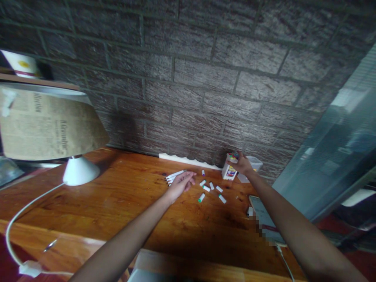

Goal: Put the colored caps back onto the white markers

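My left hand [182, 183] is over the left-middle of the wooden table, its fingers stretched out loosely and pointing right, with nothing visible in them. Beside and partly under it lie several white markers [174, 176] side by side, dark tips to the left. My right hand [243, 163] is at the top of a white marker container [229, 172], thumb across its front and fingers behind. Coloured ends show in the container's opening. Between the hands several short white marker caps [212, 186] are scattered, some with green or purple ends.
A clear plastic box [255, 162] stands behind my right hand. Under my right forearm lies a phone or tablet [264, 215] with a cable. A lamp [80, 170] with a newsprint shade stands left. A brick wall [188, 94] closes the back, with a white scalloped strip [188, 159] at its foot.
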Available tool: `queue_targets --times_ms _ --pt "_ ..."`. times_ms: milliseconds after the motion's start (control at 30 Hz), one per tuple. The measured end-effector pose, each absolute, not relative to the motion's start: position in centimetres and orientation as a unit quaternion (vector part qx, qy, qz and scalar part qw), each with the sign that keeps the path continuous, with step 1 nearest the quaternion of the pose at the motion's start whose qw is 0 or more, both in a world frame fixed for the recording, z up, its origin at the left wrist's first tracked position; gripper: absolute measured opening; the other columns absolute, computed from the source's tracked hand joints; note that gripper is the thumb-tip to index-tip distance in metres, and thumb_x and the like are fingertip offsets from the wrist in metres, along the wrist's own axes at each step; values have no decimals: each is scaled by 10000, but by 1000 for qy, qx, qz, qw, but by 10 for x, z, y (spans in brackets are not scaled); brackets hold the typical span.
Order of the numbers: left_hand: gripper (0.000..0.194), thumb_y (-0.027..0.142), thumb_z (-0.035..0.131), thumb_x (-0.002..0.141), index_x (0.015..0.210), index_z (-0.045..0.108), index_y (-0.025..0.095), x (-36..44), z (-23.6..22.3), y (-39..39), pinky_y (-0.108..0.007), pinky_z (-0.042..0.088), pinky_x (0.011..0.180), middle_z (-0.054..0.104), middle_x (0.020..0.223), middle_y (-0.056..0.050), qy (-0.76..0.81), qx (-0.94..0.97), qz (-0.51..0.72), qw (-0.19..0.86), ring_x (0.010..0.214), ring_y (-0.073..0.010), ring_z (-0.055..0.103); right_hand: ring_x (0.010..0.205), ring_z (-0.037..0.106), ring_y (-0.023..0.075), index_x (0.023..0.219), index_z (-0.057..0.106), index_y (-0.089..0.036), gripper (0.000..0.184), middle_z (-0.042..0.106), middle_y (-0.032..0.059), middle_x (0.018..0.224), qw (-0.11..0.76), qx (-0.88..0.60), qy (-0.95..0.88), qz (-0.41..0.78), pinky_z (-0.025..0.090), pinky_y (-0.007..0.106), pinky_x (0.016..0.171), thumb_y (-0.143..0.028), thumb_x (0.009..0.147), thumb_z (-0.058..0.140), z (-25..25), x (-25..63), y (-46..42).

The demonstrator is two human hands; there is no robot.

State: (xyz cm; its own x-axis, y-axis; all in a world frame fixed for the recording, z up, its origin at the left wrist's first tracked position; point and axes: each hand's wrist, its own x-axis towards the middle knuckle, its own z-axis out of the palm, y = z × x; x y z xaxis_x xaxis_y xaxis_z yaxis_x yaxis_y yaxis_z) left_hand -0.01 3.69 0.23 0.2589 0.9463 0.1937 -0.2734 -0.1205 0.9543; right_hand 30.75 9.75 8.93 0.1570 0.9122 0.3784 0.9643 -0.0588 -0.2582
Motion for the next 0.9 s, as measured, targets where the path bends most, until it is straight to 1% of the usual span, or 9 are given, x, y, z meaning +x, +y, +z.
queue_targets --times_ms 133,233,433,533,667,733,800,833,900 --pt "593 620 673 728 1037 642 115 0 3 36 -204 227 429 605 674 4 322 533 518 587 439 -48 399 1094 632 322 1362 382 -42 849 640 230 1171 232 -774 -588 -15 491 356 877 -529 740 692 85 298 105" --pt "582 615 665 741 1040 641 116 0 3 37 -204 228 433 605 681 2 322 536 516 586 443 -47 404 1126 614 311 1392 332 -40 869 593 244 1239 264 -774 -575 -21 478 341 906 -491 746 698 82 293 109" --pt "560 601 648 763 1047 639 119 -1 1 37 -204 220 429 614 704 -4 310 543 514 587 437 -43 398 1139 599 332 1397 329 -34 931 568 270 1254 287 -781 -555 -20 469 370 917 -567 728 698 79 291 109" --pt "547 595 657 758 1028 650 119 0 4 34 -201 240 433 613 690 -5 313 547 512 584 448 -50 410 1127 595 329 1410 338 -45 942 579 248 1237 294 -752 -588 -52 454 381 928 -561 713 708 85 301 106" --pt "532 591 665 750 1010 667 127 1 9 31 -204 255 439 618 682 -7 310 546 515 584 455 -55 412 1211 501 338 1373 441 -91 783 558 224 1274 329 -681 -636 -153 385 425 1005 -547 768 636 97 333 98" --pt "541 601 669 739 1004 670 129 1 9 31 -205 255 439 616 673 -6 308 547 514 585 455 -58 411 1247 449 354 1380 447 -94 826 525 228 1303 323 -681 -630 -191 347 454 1031 -550 728 669 99 352 93" --pt "548 610 666 736 1002 669 130 1 9 31 -205 253 438 613 668 -4 309 553 510 582 456 -62 415 1270 422 373 1391 445 -103 900 492 229 1334 296 -717 -601 -192 341 480 1032 -538 657 733 96 369 88" --pt "548 613 659 741 1005 667 132 1 8 32 -206 252 438 613 669 -3 310 558 507 580 456 -64 415 1273 424 373 1382 461 -114 893 497 219 1331 279 -736 -591 -176 353 479 1026 -518 640 751 93 376 85" --pt "537 615 638 758 1002 665 137 1 5 33 -209 257 440 616 674 -3 310 573 502 569 454 -67 409 1270 449 341 1312 541 -133 748 540 182 1286 250 -753 -594 -133 387 442 1020 -463 671 740 85 384 80"
